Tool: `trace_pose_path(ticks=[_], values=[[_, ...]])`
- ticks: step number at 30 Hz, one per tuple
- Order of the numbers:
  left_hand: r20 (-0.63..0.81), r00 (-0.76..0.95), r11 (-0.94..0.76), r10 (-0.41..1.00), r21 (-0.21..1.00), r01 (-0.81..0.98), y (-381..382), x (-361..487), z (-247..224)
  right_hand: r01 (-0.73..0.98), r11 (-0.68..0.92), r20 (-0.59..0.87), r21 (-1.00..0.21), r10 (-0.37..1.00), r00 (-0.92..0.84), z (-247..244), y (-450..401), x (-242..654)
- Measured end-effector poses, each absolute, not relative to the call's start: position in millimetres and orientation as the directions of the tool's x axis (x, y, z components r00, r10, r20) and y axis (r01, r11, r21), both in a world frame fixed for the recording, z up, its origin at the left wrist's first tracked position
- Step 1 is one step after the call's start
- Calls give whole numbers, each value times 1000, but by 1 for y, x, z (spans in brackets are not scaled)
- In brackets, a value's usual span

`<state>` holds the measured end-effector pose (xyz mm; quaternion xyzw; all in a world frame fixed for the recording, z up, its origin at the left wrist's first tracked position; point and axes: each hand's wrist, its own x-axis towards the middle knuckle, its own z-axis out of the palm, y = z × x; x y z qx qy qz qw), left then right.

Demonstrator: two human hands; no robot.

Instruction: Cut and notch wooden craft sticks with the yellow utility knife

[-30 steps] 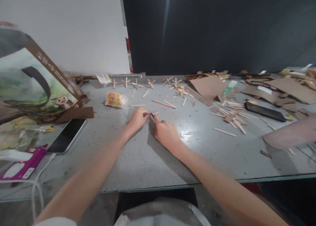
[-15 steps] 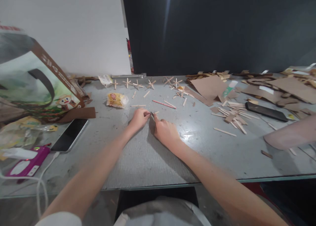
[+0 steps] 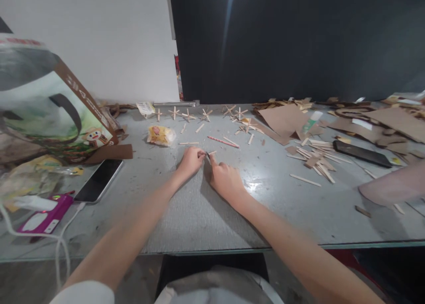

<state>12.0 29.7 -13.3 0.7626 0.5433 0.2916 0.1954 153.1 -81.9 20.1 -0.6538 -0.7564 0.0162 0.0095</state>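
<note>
Near the middle of the grey table (image 3: pixel 186 220), my left hand (image 3: pixel 192 159) is closed in a pinch; what its fingertips hold is too small to make out. Close on its right, my right hand (image 3: pixel 224 175) is closed around a small dark blade (image 3: pixel 208 155), its index finger stretched along it. The blade tip points at the left fingertips. A short wooden stick piece (image 3: pixel 213 152) shows just beyond the right index finger. A red striped stick (image 3: pixel 218 139) and a plain stick (image 3: pixel 231 142) lie a little farther back.
Several star-shaped stick pieces (image 3: pixel 188 114) line the back, behind a yellow packet (image 3: pixel 160 136). At right are loose sticks (image 3: pixel 318 162), cardboard (image 3: pixel 280 120), a glue stick (image 3: pixel 312 121), a black case (image 3: pixel 361 153) and a pink cylinder (image 3: pixel 392 184). At left are a phone (image 3: pixel 98 181) and a bag (image 3: pixel 66 113).
The whole view has shifted slightly, so the table items appear a little farther right. Both hands stay together in nearly the same pose.
</note>
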Motion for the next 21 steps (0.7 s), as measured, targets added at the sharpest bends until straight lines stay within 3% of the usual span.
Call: trace_pose_path(ticks=[21], values=[[195,219,-293,956,613,734,28,13,-13,989,142,10,-29,990,-142,20,-82,152]])
